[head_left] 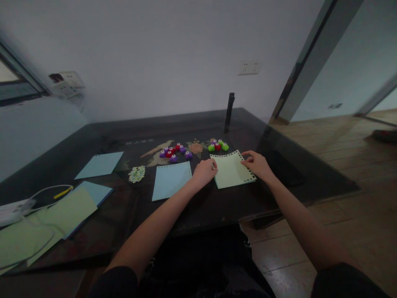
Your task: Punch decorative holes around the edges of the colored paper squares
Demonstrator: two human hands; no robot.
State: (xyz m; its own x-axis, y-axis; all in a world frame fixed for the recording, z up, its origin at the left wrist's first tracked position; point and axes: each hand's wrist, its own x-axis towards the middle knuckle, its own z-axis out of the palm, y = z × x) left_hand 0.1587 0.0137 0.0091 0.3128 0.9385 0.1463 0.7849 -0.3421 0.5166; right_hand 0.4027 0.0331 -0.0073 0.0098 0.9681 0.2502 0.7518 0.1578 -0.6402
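Observation:
A pale green loose-leaf sheet [231, 170] lies in front of me, with punched holes along its top and right edges. Another sheet's edge peeks out beneath it. My left hand [205, 169] is closed, its bent fingers gripping the sheet's left edge. At the right edge, my right hand [258, 164] has its thumb and fingers closed on the paper. Just left of my left hand is a light blue loose-leaf sheet [171, 180], holes along its top and right edges; my forearm covers its lower right corner.
Purple and red toy-like pieces [173, 158] and green ones [225, 147] sit behind the sheets. Further left are a flower-patterned piece [137, 174], a blue sheet [101, 164], green papers [71, 209], a cable and a power strip [15, 212]. A black upright post [229, 112] stands at the back.

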